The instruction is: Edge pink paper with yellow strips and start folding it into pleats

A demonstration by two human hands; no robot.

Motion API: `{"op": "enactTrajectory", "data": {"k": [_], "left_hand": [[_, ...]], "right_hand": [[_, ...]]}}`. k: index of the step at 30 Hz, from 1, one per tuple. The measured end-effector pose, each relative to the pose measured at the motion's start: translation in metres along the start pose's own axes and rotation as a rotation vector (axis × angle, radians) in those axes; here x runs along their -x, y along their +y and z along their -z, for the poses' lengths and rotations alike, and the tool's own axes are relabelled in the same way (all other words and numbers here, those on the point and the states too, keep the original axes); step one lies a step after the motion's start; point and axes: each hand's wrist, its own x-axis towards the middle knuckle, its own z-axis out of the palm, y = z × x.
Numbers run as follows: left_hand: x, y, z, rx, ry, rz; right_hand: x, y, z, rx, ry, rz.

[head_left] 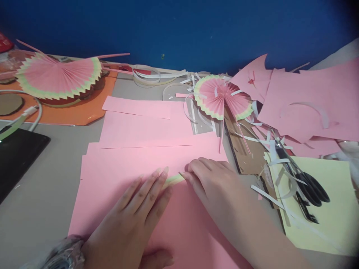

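A stack of pink paper sheets [117, 164] lies in front of me. On it is a narrow pale green and yellow paper strip [175, 179], partly hidden by my fingers. My left hand [131, 216] lies flat with its fingers stretched out, the fingertips on the strip's left part. At the right end of the strip, the curled fingers of my right hand [213, 183] pinch it against the pink paper. Part of the right hand's grip is hidden under its knuckles.
Two pleated pink-and-green paper fans [60, 76] [213, 93] lie at the back. Black-handled scissors [312, 188] rest on yellow paper [328, 228] at right, among white scraps. A black flat object [22, 157] is at left. A blue wall [174, 30] stands behind.
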Motion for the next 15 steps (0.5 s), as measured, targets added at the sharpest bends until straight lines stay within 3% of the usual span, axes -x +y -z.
{"op": "enactTrajectory", "data": {"k": [15], "left_hand": [[-0.0018, 0.0014, -0.0015, -0.026, 0.046, -0.006]], "right_hand": [[0.0012, 0.0006, -0.0015, -0.011, -0.01, -0.014]]}}
